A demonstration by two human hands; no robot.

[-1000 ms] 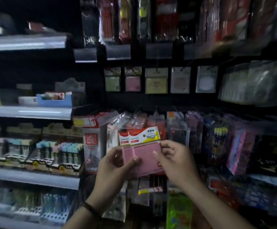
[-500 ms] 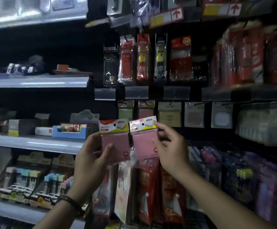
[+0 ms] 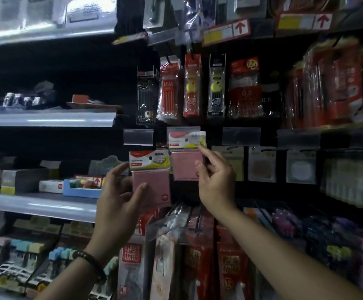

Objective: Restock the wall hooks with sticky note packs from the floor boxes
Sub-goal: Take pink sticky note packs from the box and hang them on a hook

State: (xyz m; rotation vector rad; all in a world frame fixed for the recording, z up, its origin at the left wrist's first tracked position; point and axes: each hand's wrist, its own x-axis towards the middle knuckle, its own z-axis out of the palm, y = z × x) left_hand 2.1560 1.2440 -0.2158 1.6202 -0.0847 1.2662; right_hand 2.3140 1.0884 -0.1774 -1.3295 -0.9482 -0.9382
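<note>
lower pack, upper pack: pink, red-yellow headers | left hand grips lower; right hand pinches upper

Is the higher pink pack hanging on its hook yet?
Cannot tell. The right hand pinches the higher pink sticky note pack upright, and its header hides any hook behind it.

Cannot read the blurred header of the upper pink pack; cannot tell whether hung on a hook. Found lower pack partly covered by left hand.
</note>
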